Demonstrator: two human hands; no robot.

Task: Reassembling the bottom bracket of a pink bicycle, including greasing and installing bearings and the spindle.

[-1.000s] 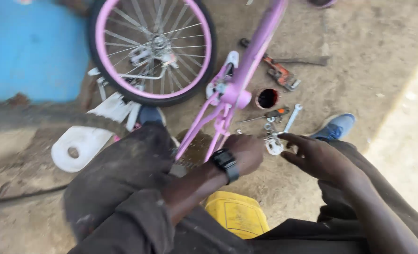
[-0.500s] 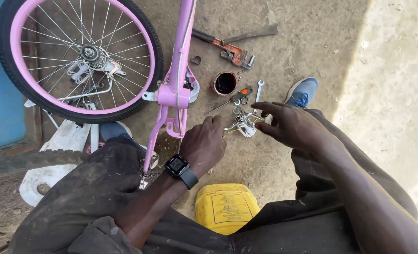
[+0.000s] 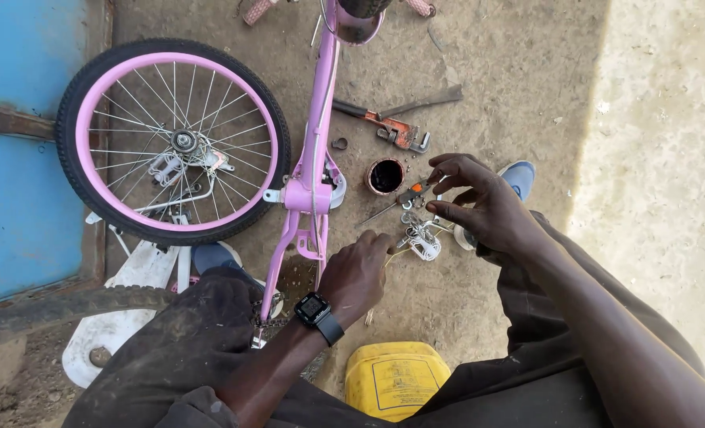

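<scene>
An open-air bicycle repair spot on bare dirt ground (image 3: 527,71), beside a blue metal door (image 3: 19,198). A pink bike frame (image 3: 314,182) lies with its wheel (image 3: 174,143) on the earth, among a pipe wrench (image 3: 384,127), a screwdriver (image 3: 404,196), a small grease tin (image 3: 386,176), loose metal parts (image 3: 422,239) and a yellow jerrycan (image 3: 392,380).

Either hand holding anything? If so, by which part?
Neither clearly. Left hand is curled, knuckles up, beside the pink bike frame; its grasp is hidden. Right hand hovers with spread fingers over a small metal part on the ground; contact can't be told.
</scene>
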